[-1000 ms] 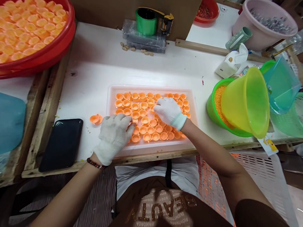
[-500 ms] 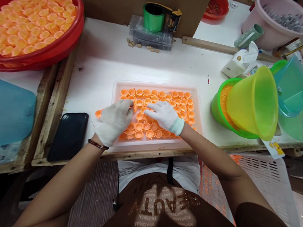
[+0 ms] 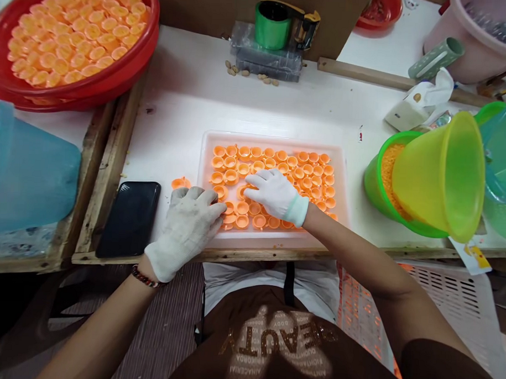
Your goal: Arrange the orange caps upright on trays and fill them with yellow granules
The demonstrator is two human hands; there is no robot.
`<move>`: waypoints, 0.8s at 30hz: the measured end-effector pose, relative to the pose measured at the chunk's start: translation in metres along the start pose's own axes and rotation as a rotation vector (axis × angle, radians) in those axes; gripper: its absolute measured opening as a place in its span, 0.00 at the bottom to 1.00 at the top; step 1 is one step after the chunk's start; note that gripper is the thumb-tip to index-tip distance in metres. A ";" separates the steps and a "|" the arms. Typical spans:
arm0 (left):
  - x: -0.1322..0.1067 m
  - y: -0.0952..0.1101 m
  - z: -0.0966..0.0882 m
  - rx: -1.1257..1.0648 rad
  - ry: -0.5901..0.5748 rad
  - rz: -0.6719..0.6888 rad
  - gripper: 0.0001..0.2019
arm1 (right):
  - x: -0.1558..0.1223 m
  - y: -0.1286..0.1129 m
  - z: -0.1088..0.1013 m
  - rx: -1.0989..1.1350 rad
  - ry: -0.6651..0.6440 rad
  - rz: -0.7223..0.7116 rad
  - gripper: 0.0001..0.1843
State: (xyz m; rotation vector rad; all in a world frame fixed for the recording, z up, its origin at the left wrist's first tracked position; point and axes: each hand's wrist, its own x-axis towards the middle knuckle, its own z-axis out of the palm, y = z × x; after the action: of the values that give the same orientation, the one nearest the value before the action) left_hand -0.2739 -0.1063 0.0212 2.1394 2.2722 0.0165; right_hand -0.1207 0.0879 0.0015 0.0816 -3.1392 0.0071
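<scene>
A shallow white tray [image 3: 344, 187] holds rows of small orange cups [image 3: 269, 152], most with their mouths up. My left hand [image 3: 189, 223], in a white glove, hangs over the tray's left rim with its fingers apart and slightly bent; no cup shows in it. Just beyond its fingertips, on the table, lies an orange piece [image 3: 181, 182]. My right hand [image 3: 275, 194], also gloved, is above the middle of the cups. Its fingers are stretched out and apart, their tips at the cups beside a small gap; the palm hides several cups.
A black phone [image 3: 129, 218] and a blue bin [image 3: 33, 171] are at left, below a red basin [image 3: 148, 47] heaped with orange cups. At right, a yellow bucket [image 3: 440, 174] leans in a green bucket [image 3: 373, 185] of orange bits. Green tape [image 3: 272, 32] sits at the back.
My left hand has drawn back left and toward me, its fingers loosening from a pinch. The right hand stays over the cups. The whole view has shifted, moving the scene rightward.
</scene>
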 end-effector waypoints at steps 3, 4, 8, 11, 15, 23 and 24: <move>-0.003 -0.003 0.000 -0.066 -0.031 0.051 0.09 | -0.001 -0.005 -0.001 0.054 0.014 -0.038 0.15; -0.003 -0.003 0.000 -0.067 -0.045 0.054 0.09 | -0.001 -0.007 -0.001 0.071 0.010 -0.047 0.14; 0.003 -0.003 0.001 -0.037 -0.099 0.007 0.12 | 0.007 -0.008 0.000 0.112 0.004 0.057 0.13; 0.012 -0.003 0.001 -0.039 -0.126 -0.022 0.14 | 0.015 -0.005 0.001 0.102 0.026 0.163 0.15; 0.022 -0.006 -0.002 -0.060 -0.134 -0.082 0.11 | 0.031 -0.002 -0.001 0.045 -0.016 0.193 0.21; 0.024 -0.004 -0.004 -0.030 -0.227 -0.026 0.10 | 0.045 0.005 0.000 0.012 -0.018 0.243 0.18; 0.022 -0.004 -0.002 -0.004 -0.186 -0.030 0.09 | 0.038 0.008 -0.001 0.029 0.017 0.266 0.19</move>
State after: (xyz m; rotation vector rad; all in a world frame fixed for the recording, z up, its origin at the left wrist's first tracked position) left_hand -0.2791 -0.0841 0.0229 2.0111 2.1961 -0.1708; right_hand -0.1595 0.0936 0.0027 -0.3333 -3.1067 0.0538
